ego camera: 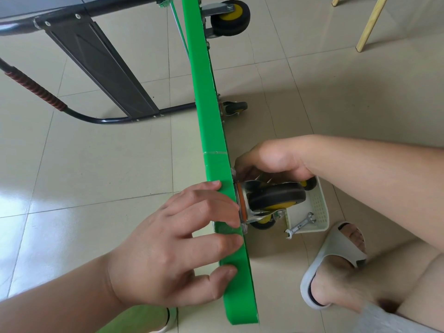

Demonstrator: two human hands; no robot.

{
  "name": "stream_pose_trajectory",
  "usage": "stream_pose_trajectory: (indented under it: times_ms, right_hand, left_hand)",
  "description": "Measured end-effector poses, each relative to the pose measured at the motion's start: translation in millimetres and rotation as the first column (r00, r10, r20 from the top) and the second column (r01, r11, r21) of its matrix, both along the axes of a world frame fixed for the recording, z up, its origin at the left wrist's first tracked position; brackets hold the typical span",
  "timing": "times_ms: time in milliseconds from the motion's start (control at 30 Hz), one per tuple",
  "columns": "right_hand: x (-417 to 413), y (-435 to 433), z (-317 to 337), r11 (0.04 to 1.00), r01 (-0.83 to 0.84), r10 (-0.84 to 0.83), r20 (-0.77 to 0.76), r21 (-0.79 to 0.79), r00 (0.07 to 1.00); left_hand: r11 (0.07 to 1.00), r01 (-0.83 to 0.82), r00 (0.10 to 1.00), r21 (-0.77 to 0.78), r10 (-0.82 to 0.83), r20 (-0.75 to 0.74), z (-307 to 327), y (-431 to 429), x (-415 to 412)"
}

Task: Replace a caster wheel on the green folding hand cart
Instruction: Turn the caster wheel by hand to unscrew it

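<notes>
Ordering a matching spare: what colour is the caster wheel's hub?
Yellow hub, seen best in the head view.

The cart deck (pixel 211 131) is smooth green plastic with a soft sheen, and the wheel (pixel 276 195) on it has a matt black rubber tyre, a yellow plastic hub and a bright, polished metal fork. The floor (pixel 108 176) is glossy pale tile (it mirrors the light in patches), the handle (pixel 103 120) is shiny black metal tube with a ribbed red grip (pixel 36 88), the basket (pixel 320 207) is white perforated plastic, and the wrench (pixel 300 225) is bare grey metal.
</notes>
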State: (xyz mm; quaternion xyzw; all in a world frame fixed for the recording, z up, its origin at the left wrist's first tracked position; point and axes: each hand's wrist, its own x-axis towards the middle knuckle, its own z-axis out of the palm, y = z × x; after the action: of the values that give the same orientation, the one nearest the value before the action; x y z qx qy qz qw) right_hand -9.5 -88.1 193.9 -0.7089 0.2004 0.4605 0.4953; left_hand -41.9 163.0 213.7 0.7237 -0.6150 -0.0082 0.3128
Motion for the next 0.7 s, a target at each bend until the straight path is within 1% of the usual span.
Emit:
stream_pose_trajectory:
  times_ms: [233,500,700]
  right_hand:
    - [0.4,0.0,0.6,0.994,-0.054,0.057,0.036,-0.091,0.998]
    - [1.7,-8.0,-3.1,0.999,-0.03,0.028,0.039,0.029,0.999]
    - [0.4,-4.2,-2.1,0.999,-0.019,0.02,-0.02,0.045,1.0]
  left_hand:
    - [1.0,-0.004,1.0,-0.001,0.004,0.004,0.0,0.1,-0.6]
    - [1.0,-0.001,1.0,-0.002,0.001,0.008,0.2,0.0,-0.5]
    - [1.0,-0.006,1.0,0.002,0.006,0.005,-0.4,0.4,-0.7]
